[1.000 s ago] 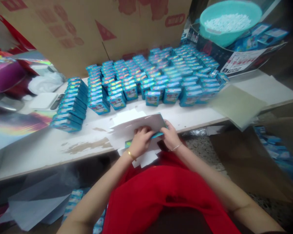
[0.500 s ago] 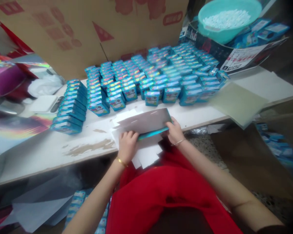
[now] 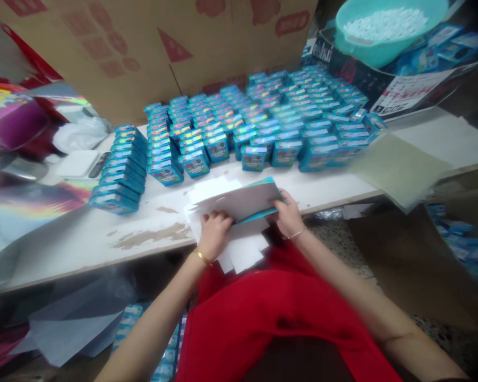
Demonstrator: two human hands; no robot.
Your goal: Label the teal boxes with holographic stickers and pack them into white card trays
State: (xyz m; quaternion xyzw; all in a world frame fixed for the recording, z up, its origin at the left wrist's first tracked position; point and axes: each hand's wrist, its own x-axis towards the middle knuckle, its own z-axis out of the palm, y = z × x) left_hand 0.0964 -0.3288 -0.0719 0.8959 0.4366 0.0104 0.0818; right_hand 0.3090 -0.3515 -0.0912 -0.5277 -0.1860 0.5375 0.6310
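A folded card piece (image 3: pixel 245 201), grey on the face toward me and blue along its edges, is held over the table's front edge. My right hand (image 3: pixel 289 214) pinches its right end between thumb and fingers. At its lower left side my left hand (image 3: pixel 215 233) has its fingers curled over the card. White sheets (image 3: pixel 245 246) lie beneath the card and hang over the edge. Behind it stand rows of small blue boxes (image 3: pixel 195 163) on the white table (image 3: pixel 79 239).
A large cardboard box (image 3: pixel 123 63) stands behind the rows. At the back right, a turquoise basin (image 3: pixel 366 52) of white pieces rests on a dark box (image 3: pixel 366 87). A white scale (image 3: pixel 77 163) is at the left, and a yellowish sheet (image 3: pixel 400 167) at the right.
The view has shifted slightly, moving the scene a little to the right. The card's blue upper edge shows more at its right end. Both hands keep their hold.
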